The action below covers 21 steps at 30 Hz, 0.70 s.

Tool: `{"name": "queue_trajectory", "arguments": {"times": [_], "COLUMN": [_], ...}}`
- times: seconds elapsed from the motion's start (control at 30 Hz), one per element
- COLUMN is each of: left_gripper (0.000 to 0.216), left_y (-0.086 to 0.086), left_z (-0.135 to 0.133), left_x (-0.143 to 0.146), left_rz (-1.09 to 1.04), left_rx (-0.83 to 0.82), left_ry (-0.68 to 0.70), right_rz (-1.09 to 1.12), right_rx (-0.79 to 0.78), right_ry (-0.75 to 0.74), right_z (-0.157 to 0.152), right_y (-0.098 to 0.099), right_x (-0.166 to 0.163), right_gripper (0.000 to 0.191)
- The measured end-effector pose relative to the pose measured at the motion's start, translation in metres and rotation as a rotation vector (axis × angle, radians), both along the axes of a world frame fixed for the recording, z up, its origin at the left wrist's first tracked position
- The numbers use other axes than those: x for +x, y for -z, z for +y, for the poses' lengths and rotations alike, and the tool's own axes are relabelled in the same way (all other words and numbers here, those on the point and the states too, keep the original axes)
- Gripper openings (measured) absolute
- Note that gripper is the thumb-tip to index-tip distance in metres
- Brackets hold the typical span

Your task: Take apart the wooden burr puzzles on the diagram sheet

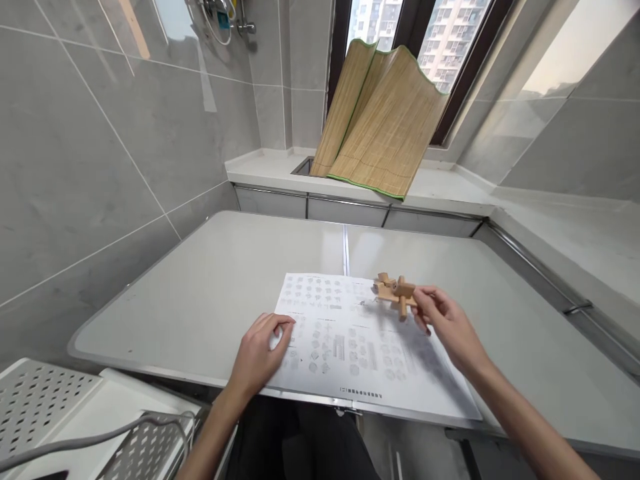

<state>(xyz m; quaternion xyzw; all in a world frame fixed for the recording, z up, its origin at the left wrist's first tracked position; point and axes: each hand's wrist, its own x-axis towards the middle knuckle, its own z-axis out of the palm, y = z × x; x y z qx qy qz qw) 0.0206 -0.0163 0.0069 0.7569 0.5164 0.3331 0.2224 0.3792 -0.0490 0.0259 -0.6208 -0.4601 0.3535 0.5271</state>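
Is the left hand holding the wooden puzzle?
No, the left hand rests flat on the printed sheet, while the right hand holds the wooden puzzle in its fingers.

You sit at a pale grey table (210,280) with a seam (345,250) running down its middle. Large glossy grey wall tiles (90,147) rise on your left, white grout lines crossing them, soft reflections in the glaze. Ahead, a white counter ledge (270,168) runs under a dark-framed window (453,47); daylight comes through it, apartment blocks visible outside. A folded bamboo mat (383,127) with green edging leans against the window, its foot on the ledge. Plumbing fittings (225,17) hang high on the wall. At lower left, a white perforated metal shelf (35,400) with a grey cable (95,437) lying across it.
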Motion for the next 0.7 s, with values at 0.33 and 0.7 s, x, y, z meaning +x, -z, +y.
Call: {"name": "queue_trajectory", "arguments": {"times": [0.33,0.7], "left_gripper": [0.117,0.100], "left_y": [0.002,0.019], "left_z": [-0.030,-0.022], "left_x": [0.076,0.092], "left_rz": [-0.134,-0.181], "left_rx": [-0.228,-0.245], "left_ry": [0.475,0.477], "right_rz": [0.114,0.235], "right_rx": [-0.143,-0.140], "right_ry": [-0.300,-0.264], "right_z": [-0.047,-0.052], "right_y": [0.028,0.047], "right_x": [-0.072,-0.076], "right_gripper": [0.048,0.053]}}
